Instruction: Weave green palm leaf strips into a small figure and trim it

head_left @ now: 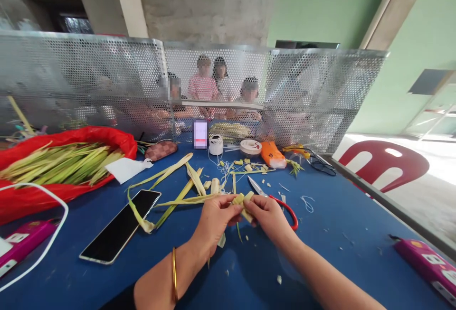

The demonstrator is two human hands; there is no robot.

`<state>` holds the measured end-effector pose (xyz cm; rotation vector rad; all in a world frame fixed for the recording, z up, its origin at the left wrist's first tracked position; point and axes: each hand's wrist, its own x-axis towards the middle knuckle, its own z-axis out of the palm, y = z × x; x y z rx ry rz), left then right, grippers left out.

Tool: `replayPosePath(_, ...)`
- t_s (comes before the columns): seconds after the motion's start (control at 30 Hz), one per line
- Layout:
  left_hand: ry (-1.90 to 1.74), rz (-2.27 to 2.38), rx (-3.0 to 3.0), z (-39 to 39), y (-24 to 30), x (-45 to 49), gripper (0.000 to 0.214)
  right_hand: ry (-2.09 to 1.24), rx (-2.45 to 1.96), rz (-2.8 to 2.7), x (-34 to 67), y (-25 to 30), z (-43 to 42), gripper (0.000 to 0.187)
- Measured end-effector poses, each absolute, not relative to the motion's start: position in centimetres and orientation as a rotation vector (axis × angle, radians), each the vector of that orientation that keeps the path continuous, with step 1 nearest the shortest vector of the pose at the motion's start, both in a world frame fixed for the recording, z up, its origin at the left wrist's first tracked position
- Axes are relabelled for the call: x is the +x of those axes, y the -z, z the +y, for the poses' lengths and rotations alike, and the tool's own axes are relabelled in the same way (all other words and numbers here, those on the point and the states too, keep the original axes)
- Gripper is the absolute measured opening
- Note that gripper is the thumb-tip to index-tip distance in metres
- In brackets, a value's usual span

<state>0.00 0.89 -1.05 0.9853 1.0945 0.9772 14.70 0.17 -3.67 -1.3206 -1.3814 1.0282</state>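
Observation:
Between my two hands is a small folded piece of pale yellow-green leaf strip (245, 205), pinched from both sides. My left hand (219, 217), below a gold bangle, closes on its left part with thumb and fingers. My right hand (267, 215) grips the right part the same way. Red-handled scissors (292, 215) lie just beyond my right hand, blades pointing away. Long leaf strips (185, 199) spread over the blue table to the left, some across a dark phone (119, 227). Fingers partly hide the folded piece.
A red bag (130, 144) of leaves stands at left. Along the back are a white thread spool (215, 145), a tape roll (251, 147), an orange packet (273, 154) and an upright phone (200, 134). Behind a perforated metal screen (302, 96) are several people. A red chair (384, 160) stands right.

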Motion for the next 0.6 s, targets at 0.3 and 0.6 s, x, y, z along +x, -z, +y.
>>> replayPosePath(0.3, -1.097, 1.089, 0.711, 1.7, 1.0, -0.7, 0.038, -0.495, -1.218, -1.644, 14.6, 1.8, -1.3, 0.007)
replayPosePath(0.6, -1.052, 1.051, 0.870, 0.6, 0.4, -0.1, 0.035, -0.506, -0.981, -1.688, 14.5, 1.8, -1.3, 0.020)
